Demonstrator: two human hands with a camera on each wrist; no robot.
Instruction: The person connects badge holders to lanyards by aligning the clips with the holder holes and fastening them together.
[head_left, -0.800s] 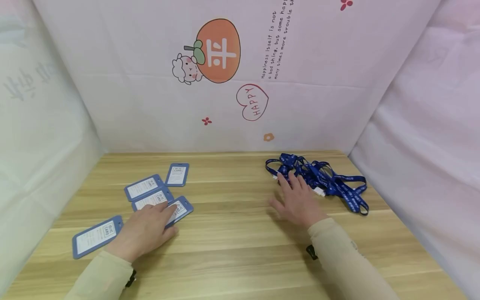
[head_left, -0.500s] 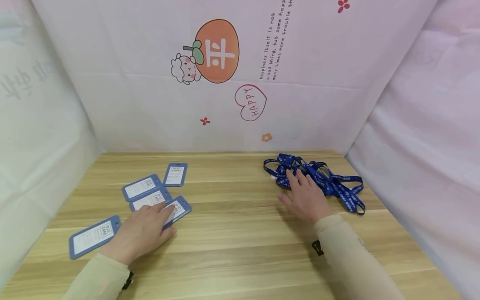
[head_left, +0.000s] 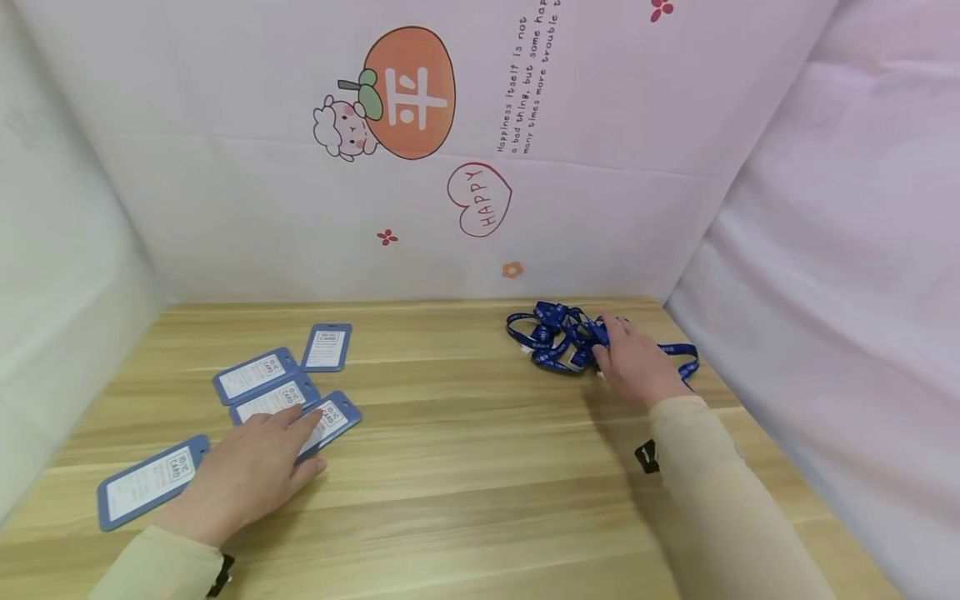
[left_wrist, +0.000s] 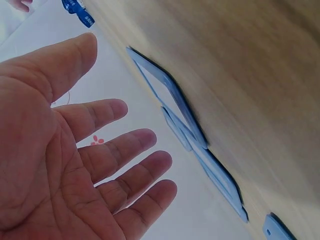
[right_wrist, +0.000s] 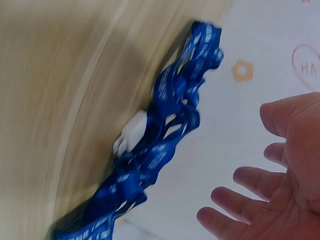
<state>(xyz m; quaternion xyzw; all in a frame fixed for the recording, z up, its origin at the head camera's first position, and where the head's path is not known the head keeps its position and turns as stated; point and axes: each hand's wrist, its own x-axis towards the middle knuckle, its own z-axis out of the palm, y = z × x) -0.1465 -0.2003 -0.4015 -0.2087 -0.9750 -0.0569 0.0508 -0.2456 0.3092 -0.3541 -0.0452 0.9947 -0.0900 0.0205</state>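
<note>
Over several blue ID card holders (head_left: pixel 255 377) at the left of the table, my left hand (head_left: pixel 243 471) is held with its palm down. In the left wrist view its fingers are spread, with nothing in them and space between them and the holders. To the right lies a tangled heap of dark blue printed lanyards (head_left: pixel 551 315). My right hand (head_left: pixel 637 362) is above this heap and hides part of it. The right wrist view shows its fingers loosely extended, apart from the lanyards, and a white plastic piece (right_wrist: pixel 132 131) among the straps.
One holder (head_left: pixel 150 483) lies apart at the near left, and a smaller-looking one (head_left: pixel 327 347) lies farther back. White printed cloth (head_left: pixel 420 225) rises behind the wooden table (head_left: pixel 450 467), with more cloth at both sides.
My right hand has moved right and forward over the lanyards. The left hand keeps its place over the card holders, while the whole head view has shifted slightly.
</note>
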